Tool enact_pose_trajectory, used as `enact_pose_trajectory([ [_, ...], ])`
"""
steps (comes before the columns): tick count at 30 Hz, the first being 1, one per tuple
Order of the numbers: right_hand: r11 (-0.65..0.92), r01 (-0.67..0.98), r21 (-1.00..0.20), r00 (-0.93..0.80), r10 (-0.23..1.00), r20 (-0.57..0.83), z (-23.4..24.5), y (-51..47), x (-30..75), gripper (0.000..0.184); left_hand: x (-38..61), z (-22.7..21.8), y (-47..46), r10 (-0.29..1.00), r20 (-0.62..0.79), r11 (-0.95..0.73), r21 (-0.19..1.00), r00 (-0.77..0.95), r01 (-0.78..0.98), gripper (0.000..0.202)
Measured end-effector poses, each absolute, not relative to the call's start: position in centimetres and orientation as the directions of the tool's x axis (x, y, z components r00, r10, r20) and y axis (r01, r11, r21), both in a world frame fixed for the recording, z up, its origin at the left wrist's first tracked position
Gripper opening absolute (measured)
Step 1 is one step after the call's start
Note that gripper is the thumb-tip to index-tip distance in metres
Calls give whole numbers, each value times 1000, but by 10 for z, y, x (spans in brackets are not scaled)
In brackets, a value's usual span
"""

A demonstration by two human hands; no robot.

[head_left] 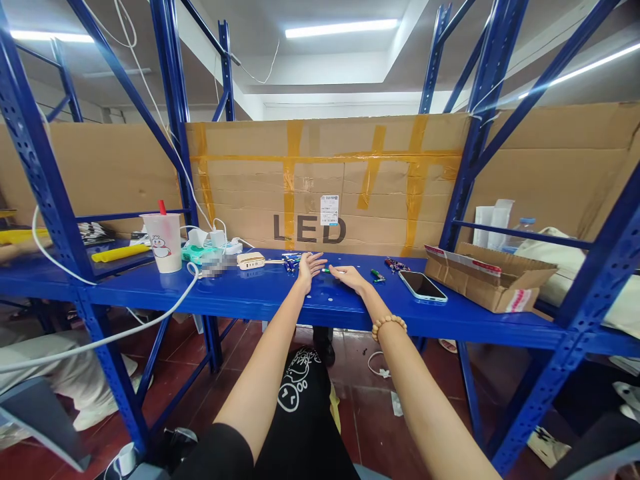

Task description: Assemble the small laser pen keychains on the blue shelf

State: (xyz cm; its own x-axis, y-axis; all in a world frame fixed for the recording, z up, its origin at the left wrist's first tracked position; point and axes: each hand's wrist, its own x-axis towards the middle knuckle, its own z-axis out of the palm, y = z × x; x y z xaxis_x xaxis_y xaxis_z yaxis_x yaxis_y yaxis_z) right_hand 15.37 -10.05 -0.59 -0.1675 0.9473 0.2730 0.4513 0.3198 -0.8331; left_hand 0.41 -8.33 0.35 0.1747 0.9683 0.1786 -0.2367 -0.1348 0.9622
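Observation:
Over the blue shelf (250, 293), my left hand (311, 268) is open, palm turned inward and fingers stretched out. Close to its right, my right hand (349, 277) pinches a small green-and-white stick-like piece (326, 270), whose tip points toward the left hand. Its exact kind is too small to make out. Just left of my left hand lies a cluster of small blue pieces (290, 265). To the right of my right hand are a few small green pieces (378, 276), with a pile of dark purple and red pieces (396, 265) behind them.
A phone (423, 287) and an open cardboard box (487, 277) stand at right. On the left are a cup with a red straw (164, 243), a cream-coloured device (251, 261) and a power strip with plugs. Blue rack posts and a large cardboard panel (240, 193) bound the shelf.

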Motion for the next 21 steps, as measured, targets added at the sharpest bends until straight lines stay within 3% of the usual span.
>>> enact_pose_trajectory([
  [21,266,457,-849,-122,964,236,-5,-99,151,26,6,0,-83,967,159,-121,974,200,-190,59],
])
